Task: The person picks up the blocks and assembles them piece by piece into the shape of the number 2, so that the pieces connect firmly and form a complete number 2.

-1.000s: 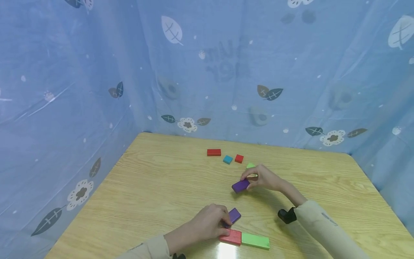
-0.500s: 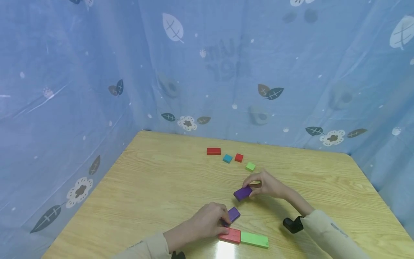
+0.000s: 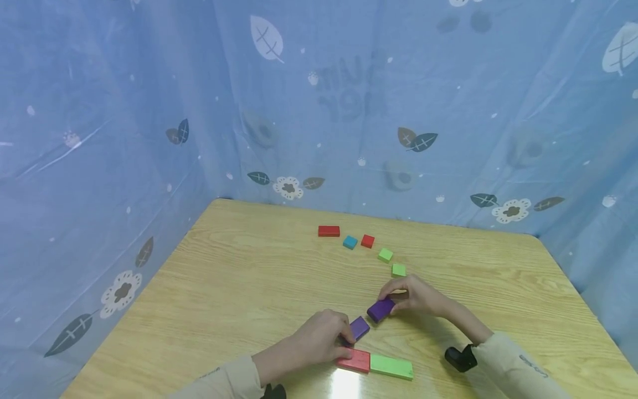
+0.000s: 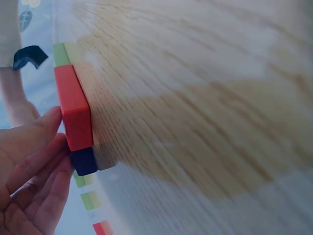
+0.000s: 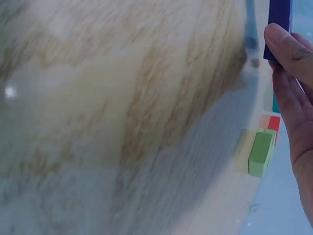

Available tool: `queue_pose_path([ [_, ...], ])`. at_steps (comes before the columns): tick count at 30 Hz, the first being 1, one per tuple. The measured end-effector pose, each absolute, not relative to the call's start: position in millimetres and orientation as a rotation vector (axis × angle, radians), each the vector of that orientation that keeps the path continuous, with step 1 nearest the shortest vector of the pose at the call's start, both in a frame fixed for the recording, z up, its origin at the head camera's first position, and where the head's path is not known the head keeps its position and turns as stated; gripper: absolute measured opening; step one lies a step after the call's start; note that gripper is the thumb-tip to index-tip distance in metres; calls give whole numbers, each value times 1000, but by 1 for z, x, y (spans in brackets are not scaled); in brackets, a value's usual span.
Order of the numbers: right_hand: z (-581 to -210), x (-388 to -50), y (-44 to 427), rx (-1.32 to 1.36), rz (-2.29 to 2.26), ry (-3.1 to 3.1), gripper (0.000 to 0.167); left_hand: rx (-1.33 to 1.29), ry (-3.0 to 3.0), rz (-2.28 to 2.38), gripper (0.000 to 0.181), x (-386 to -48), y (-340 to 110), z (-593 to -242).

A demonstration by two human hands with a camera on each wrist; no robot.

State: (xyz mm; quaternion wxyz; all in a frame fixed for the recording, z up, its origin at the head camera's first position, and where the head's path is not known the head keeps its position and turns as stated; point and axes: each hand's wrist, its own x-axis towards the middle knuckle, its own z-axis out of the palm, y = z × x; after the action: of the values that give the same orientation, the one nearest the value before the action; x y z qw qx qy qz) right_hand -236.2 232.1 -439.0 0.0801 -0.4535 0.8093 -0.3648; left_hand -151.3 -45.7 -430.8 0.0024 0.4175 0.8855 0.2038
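Note:
My right hand (image 3: 418,296) pinches a dark purple block (image 3: 380,310) between thumb and fingers. The block is tilted, close to the far end of a second purple block (image 3: 360,328). That second block lies slantwise on the table, its near end under the curled fingers of my left hand (image 3: 321,337). The left thumb rests on a red block (image 3: 358,361), whose right end meets a long light green block (image 3: 392,367). In the left wrist view, the left fingers touch the second purple block (image 4: 84,162) just past the red block (image 4: 73,105).
Farther back on the wooden table (image 3: 259,266) lie a red oblong block (image 3: 329,231), a blue block (image 3: 350,242), a small red block (image 3: 368,241) and two light green blocks, one nearer the back (image 3: 385,255) and one by the right hand (image 3: 398,270). A blue patterned curtain (image 3: 319,111) stands behind.
My right hand has carried its purple block nearer and slightly right, toward the slanted purple block, uncovering the two small green blocks. The left hand stays in place.

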Motion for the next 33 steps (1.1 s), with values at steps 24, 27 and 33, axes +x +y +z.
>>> queue_pose_path([
  [24, -442, -240, 213, -1493, -992, 2443, 26, 1279, 2760, 636, 17, -153, -44, -431],
  [27, -442, -240, 211, -1512, -980, 2439, 27, 1281, 2758, 634, 17, -154, -45, -431],
  [33, -441, -242, 208, -1522, -950, 2437, 28, 1279, 2766, 631, 16, -154, -45, -431],
])
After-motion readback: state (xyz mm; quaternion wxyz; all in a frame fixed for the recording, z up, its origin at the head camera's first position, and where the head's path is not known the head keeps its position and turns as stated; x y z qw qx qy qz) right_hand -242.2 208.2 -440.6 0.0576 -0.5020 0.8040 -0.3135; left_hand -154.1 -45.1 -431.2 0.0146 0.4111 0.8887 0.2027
